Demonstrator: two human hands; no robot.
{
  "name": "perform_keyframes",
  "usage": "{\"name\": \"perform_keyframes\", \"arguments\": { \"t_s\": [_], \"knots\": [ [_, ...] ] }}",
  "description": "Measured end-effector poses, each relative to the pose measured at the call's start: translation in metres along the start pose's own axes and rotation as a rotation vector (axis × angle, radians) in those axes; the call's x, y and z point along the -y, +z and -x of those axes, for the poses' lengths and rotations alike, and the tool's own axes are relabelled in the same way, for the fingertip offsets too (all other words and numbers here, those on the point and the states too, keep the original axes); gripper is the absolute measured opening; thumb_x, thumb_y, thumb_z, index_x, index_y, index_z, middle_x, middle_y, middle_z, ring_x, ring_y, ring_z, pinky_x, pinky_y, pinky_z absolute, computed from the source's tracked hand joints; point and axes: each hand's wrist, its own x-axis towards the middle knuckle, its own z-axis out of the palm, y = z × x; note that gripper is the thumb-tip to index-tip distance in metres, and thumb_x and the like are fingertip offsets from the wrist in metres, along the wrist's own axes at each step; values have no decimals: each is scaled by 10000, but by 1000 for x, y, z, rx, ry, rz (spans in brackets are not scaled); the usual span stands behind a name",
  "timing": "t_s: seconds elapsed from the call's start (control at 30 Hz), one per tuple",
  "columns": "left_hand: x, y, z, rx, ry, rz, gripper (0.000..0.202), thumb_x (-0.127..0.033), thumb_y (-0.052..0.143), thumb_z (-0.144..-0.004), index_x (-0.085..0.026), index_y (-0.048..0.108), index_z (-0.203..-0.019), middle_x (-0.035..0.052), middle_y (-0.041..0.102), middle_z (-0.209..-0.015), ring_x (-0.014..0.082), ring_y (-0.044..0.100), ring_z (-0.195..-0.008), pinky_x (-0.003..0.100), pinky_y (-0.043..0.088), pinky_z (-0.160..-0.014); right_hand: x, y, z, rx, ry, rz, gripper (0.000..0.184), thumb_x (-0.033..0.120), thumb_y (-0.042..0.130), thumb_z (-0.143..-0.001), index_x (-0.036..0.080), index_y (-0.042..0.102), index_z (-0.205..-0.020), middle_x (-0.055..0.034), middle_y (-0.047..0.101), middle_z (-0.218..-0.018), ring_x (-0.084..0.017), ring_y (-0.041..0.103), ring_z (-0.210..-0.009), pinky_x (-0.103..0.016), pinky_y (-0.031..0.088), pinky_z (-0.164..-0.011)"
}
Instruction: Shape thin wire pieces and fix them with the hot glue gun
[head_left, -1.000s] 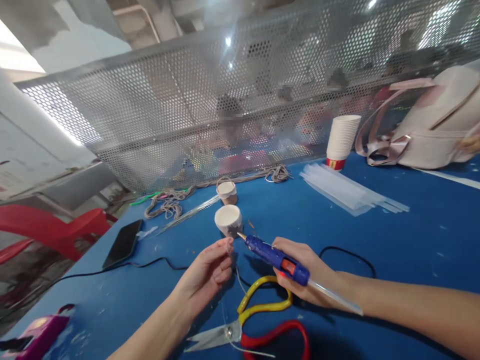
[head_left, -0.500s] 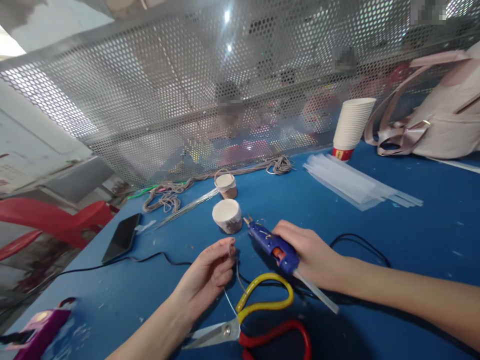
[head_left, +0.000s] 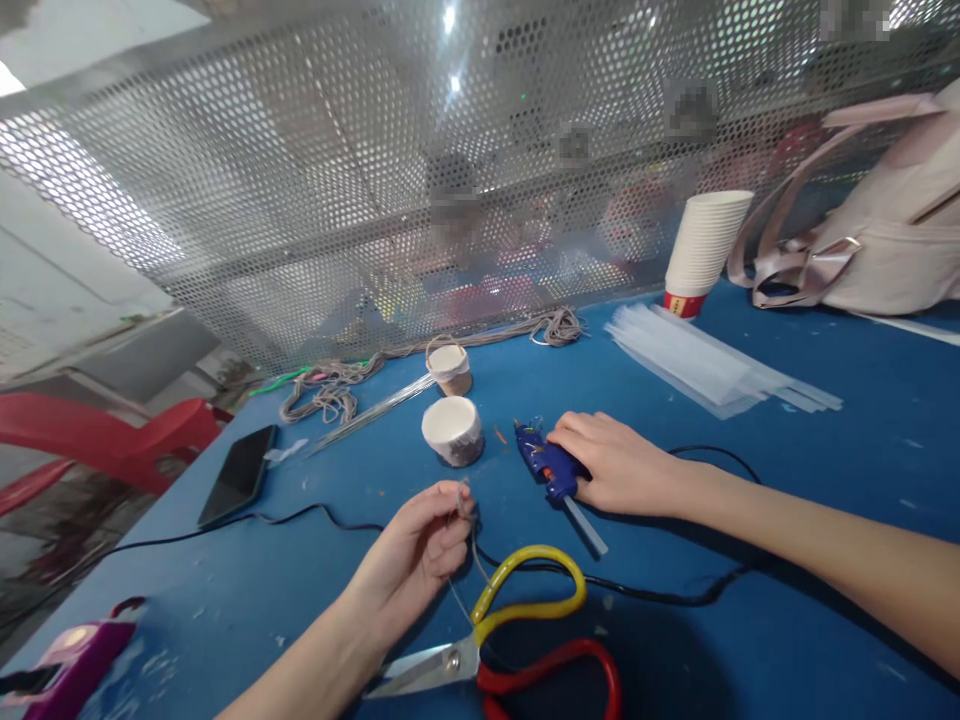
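Bright all over, lit by white lamps above the holey metal screen (head_left: 315, 180), with glare at the top. Soft dark shadows on the blue table (head_left: 862, 470). Bent and stretched at the edges, blurry behind the screen

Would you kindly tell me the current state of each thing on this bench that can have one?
glue gun: lying on the table, right hand closed over its handle.
wire: pinched in the fingertips of the left hand.
scissors: lying flat, blades together.
phone: lying flat, screen dark.
paper cups: nested in one upright stack.
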Motion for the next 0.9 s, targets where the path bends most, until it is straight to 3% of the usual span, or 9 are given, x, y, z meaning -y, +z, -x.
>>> {"name": "perform_keyframes", "arguments": {
  "t_s": [0.17, 0.27, 0.33, 0.37, 0.47, 0.53, 0.6, 0.7, 0.9],
  "knots": [
    [2, 2, 1, -12, 17, -5, 100, -105, 700, -678, -120, 607, -710, -12, 510, -656, 10, 332, -440, 111, 250, -357, -3, -15, 2, 123, -48, -45, 301, 179, 598, -667, 193, 615, -968, -95, 599, -1037, -258, 531, -904, -383, 366, -802],
    [5, 5, 4, -44, 64, -45, 153, -136, 761, -632, -117, 623, -697, -22, 498, -620, 23, 362, -463, 125, 292, -384, 8, -24, 2, 16, 14, -148, 249, 172, 587, -694, 190, 639, -936, -87, 621, -1036, -254, 537, -928, -394, 373, -829],
    [8, 8, 7, -80, 121, -101, 190, -171, 797, -598, -116, 634, -680, -30, 486, -581, 32, 377, -474, 133, 326, -413, 25, -26, 1, -99, 115, -359, 179, 171, 565, -743, 182, 648, -901, -66, 641, -959, -208, 555, -870, -346, 405, -789],
    [10, 9, 9, -96, 155, -135, 205, -196, 808, -588, -117, 639, -672, -33, 482, -563, 36, 378, -474, 137, 334, -423, 36, -26, -1, -89, 153, -534, 131, 181, 561, -763, 179, 650, -859, -41, 643, -870, -165, 560, -770, -299, 424, -716],
    [16, 13, 14, -126, 272, -244, 231, -285, 806, -605, -132, 650, -680, -38, 486, -521, 43, 383, -461, 151, 334, -441, 67, -21, -6, 50, 270, -915, 150, 263, 632, -752, 157, 654, -856, 14, 572, -645, -106, 496, -577, -223, 391, -535],
    [19, 13, 18, -157, 365, -319, 235, -325, 789, -630, -147, 656, -708, -35, 516, -529, 50, 401, -466, 161, 344, -464, 82, -16, -11, 112, 321, -1058, 238, 276, 694, -705, 147, 653, -900, 39, 537, -596, -86, 460, -534, -200, 355, -491],
    [21, 13, 20, -184, 454, -391, 236, -341, 781, -638, -155, 656, -713, -28, 553, -572, 58, 430, -492, 173, 361, -498, 91, -12, -15, 125, 346, -1158, 189, 248, 693, -708, 136, 650, -854, 49, 522, -578, -72, 439, -523, -187, 338, -483],
    [21, 11, 22, -193, 533, -487, 224, -349, 759, -662, -160, 650, -713, -37, 546, -608, 63, 435, -495, 186, 346, -488, 93, -9, -17, 63, 351, -1209, 33, 162, 639, -732, 129, 633, -735, 54, 504, -566, -59, 410, -526, -180, 325, -494],
    [19, 9, 19, -225, 555, -598, 191, -350, 693, -727, -168, 633, -731, -55, 505, -594, 65, 408, -478, 198, 314, -459, 83, -10, -10, 38, 412, -1273, 68, 195, 617, -738, 135, 604, -708, 49, 499, -579, -64, 399, -540, -186, 311, -498]
  ]
}}
